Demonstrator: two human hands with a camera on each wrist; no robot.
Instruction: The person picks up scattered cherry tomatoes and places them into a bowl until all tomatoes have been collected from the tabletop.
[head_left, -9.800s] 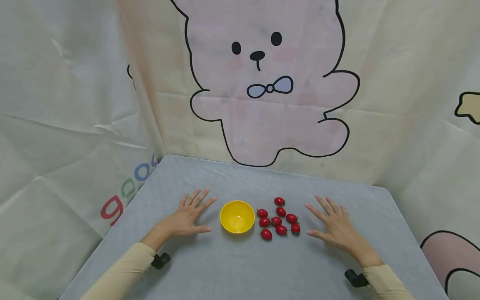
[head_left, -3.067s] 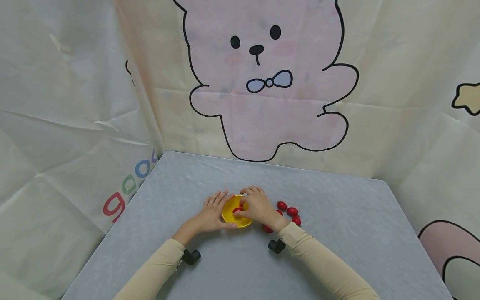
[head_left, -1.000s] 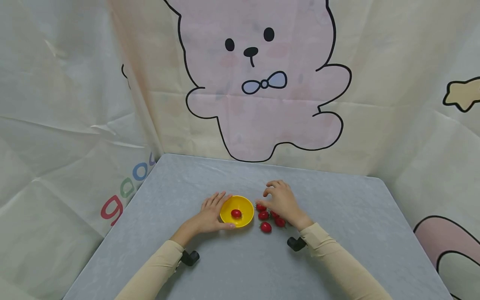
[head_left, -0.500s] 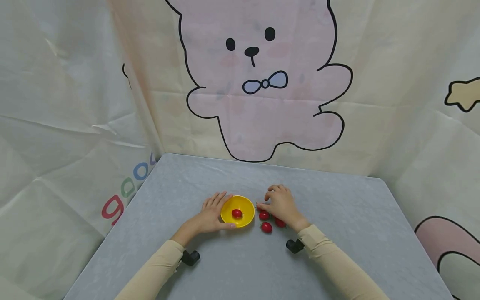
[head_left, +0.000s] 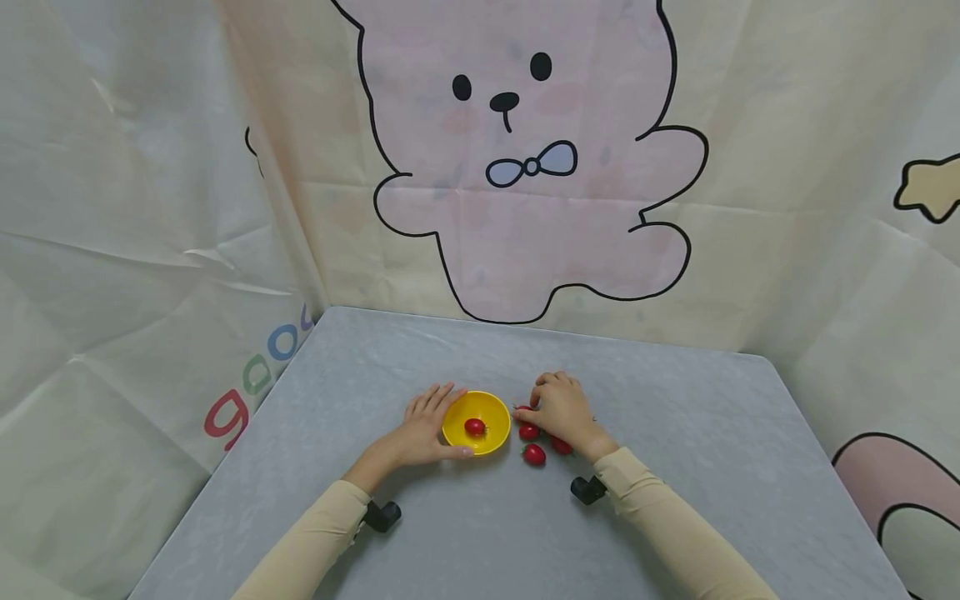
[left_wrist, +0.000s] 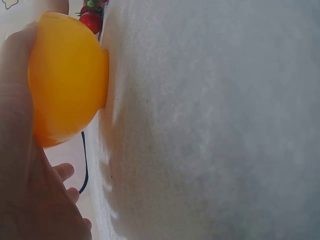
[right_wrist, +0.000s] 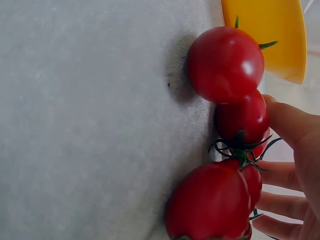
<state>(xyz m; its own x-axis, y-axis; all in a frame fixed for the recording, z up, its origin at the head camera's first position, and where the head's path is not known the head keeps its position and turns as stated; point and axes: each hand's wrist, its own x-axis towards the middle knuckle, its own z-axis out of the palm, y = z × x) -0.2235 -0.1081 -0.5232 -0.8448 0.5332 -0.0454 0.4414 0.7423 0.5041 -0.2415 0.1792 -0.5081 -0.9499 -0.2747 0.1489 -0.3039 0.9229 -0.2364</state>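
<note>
My left hand [head_left: 423, 429] holds the yellow bowl [head_left: 495, 437] at its left side, thumb on the near rim and index finger at the far rim. One red cherry tomato [head_left: 475, 427] lies in the bowl. To the right, my right hand [head_left: 564, 410] is low over a group of cherry tomatoes and pinches the far-left one [head_left: 523, 408] between thumb and index finger. Tomatoes [head_left: 534, 455] lie just in front of it, and the hand hides others. In the right wrist view, a large tomato [right_wrist: 207, 202] and green stems show beside the fingers [right_wrist: 282, 202].
A grey cloth-covered table [head_left: 465, 533] bears everything. Behind it hangs a pale curtain [head_left: 787, 250] printed with a pink bear. Black wrist cameras [head_left: 382, 517] sit under both cuffs.
Ten seconds ago both hands lay apart and the bowl held nothing. Later one tomato was put in. Over the last second my right hand has lowered, thumb and index finger closing on another tomato.
</note>
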